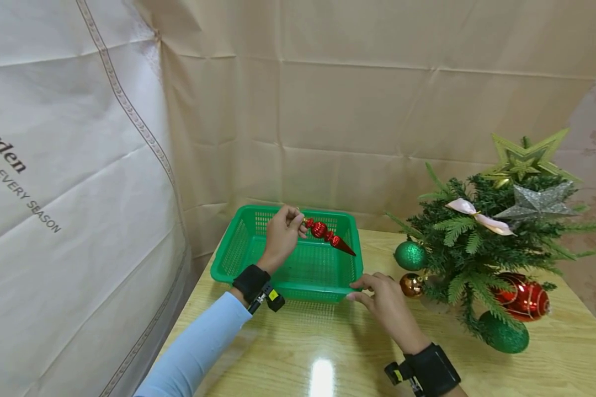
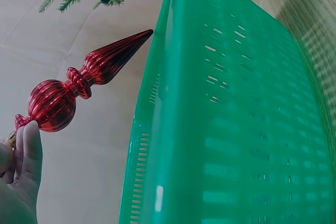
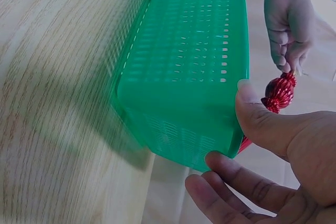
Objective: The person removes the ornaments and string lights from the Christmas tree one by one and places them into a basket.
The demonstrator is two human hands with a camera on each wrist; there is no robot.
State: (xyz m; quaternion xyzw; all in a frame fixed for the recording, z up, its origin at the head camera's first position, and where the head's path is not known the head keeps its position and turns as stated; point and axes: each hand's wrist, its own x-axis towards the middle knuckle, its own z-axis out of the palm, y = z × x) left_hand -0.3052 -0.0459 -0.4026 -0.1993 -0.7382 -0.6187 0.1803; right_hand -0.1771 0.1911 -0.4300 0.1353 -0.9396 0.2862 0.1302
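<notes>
A shiny red finial-shaped Christmas ornament (image 1: pixel 319 229), ribbed with a round bulb and a pointed tip, is held above the green plastic basket (image 1: pixel 323 290). My left hand (image 1: pixel 282 231) pinches it by its gold cap end, and the tip points right and down. In the left wrist view the whole ornament (image 2: pixel 52 105) shows beside the basket rim. My right hand (image 1: pixel 384 300) is at the basket's near right corner. The right wrist view shows its thumb and fingertips on either side of that corner (image 3: pixel 226 124).
A small artificial Christmas tree (image 1: pixel 457 237) stands to the right, with a gold star (image 1: pixel 521 160), a silver star (image 1: pixel 538 201), a green ball (image 1: pixel 410 255), a copper ball (image 1: pixel 411 285) and a red ball (image 1: pixel 523 298). Cloth hangs behind the wooden table (image 1: pixel 278 353).
</notes>
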